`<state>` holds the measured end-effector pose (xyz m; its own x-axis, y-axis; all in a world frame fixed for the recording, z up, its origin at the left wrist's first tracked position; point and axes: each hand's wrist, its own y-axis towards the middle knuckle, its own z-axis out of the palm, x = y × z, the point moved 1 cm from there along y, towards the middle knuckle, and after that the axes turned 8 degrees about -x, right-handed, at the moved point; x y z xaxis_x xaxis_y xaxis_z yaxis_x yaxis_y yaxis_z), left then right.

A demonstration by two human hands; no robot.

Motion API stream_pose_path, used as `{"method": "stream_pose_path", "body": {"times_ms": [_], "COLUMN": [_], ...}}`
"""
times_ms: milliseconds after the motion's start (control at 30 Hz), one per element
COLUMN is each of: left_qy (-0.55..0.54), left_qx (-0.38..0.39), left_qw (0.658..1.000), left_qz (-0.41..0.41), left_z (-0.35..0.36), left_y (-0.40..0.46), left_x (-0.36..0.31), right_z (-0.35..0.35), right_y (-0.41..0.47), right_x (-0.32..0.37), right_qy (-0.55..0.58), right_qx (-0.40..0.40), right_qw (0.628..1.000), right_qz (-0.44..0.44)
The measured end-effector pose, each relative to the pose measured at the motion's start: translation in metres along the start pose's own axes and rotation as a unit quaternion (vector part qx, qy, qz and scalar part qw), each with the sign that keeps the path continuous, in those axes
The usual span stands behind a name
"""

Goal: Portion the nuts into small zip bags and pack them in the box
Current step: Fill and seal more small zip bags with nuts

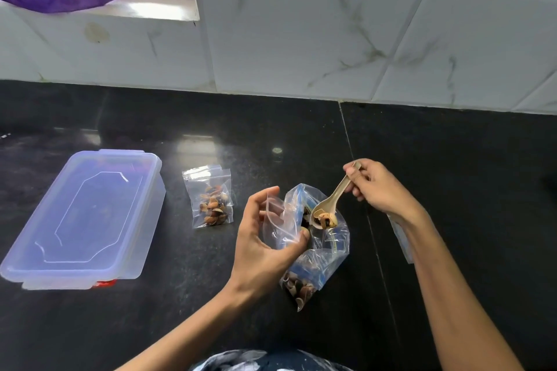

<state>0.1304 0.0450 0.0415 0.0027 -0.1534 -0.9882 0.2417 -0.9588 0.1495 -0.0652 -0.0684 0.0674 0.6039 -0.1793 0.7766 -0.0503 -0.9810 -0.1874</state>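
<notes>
Left hand (265,238) pinches small empty zip bag (278,220) open beside big nut bag (316,253); right hand (373,187) holds loaded spoon (327,209). Filled bag (211,199) and lidded box (84,217) on black worktop (452,190).

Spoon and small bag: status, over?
Right hand grips loaded spoon over big nut bag. Left hand holds empty small zip bag. One filled bag on counter; box lidded.

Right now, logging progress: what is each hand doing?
Left hand: holds a small empty zip bag open.
Right hand: grips a spoon of nuts.
</notes>
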Motion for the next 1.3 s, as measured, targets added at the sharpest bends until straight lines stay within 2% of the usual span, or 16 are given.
{"method": "stream_pose_path", "body": {"times_ms": [100, 333, 567, 767, 900, 1100, 1300], "left_qy": [-0.005, -0.010, -0.020, -0.016, -0.016, -0.008, -0.013], "left_qx": [0.004, 0.018, -0.002, 0.000, -0.010, -0.039, -0.041], "left_qw": [1.000, 1.000, 0.999, 0.999, 0.999, 0.998, 0.999], "left_qz": [-0.011, -0.015, -0.028, -0.031, -0.032, -0.039, -0.029], "left_z": [0.006, 0.013, 0.012, 0.012, 0.013, 0.012, 0.010], "left_y": [0.003, 0.006, 0.008, 0.008, 0.008, 0.011, 0.012], "left_x": [0.002, 0.003, 0.000, 0.005, 0.008, 0.011, 0.013], "right_z": [-0.008, -0.032, -0.013, -0.001, 0.008, 0.008, 0.001], "right_y": [-0.002, -0.015, -0.037, -0.053, -0.069, -0.095, -0.107], "right_x": [0.010, 0.064, 0.080, 0.083, 0.086, 0.083, 0.073], "right_qy": [0.012, 0.088, 0.042, -0.028, -0.035, -0.031, -0.010], "right_qx": [-0.015, -0.069, -0.080, -0.129, -0.129, -0.105, -0.134], "right_qw": [1.000, 0.988, 0.984, 0.975, 0.960, 0.919, 0.899], "right_qz": [-0.013, -0.109, -0.152, -0.178, -0.245, -0.379, -0.416]}}
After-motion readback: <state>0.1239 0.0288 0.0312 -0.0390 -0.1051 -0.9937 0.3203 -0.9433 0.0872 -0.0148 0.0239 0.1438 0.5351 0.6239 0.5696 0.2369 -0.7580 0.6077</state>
